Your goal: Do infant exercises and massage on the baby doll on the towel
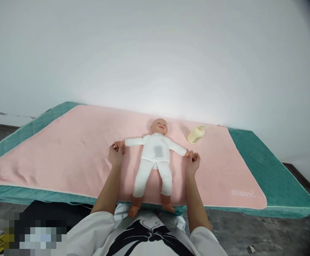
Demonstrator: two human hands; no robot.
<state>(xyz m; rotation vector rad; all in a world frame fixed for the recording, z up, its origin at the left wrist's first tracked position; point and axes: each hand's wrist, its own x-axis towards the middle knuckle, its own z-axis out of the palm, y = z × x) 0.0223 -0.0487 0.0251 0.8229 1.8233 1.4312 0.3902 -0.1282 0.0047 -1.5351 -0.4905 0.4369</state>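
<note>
A baby doll (156, 151) in a white long-sleeved top and white trousers lies on its back on a pink mat (90, 142). Its arms are stretched out to both sides, and its bare feet reach over the mat's near edge. My left hand (115, 153) is closed around the doll's hand on the left. On the other side, my right hand (193, 163) grips the doll's other hand. Just beyond my right hand is a pale yellow pump bottle (196, 135), which leans on the mat.
Under the mat is a green padded cover (261, 156), showing at both ends. A white wall (155, 57) rises directly behind. At the lower left lies a dark surface with a blurred-out patch. A small scrap (251, 249) lies on the grey floor at the lower right.
</note>
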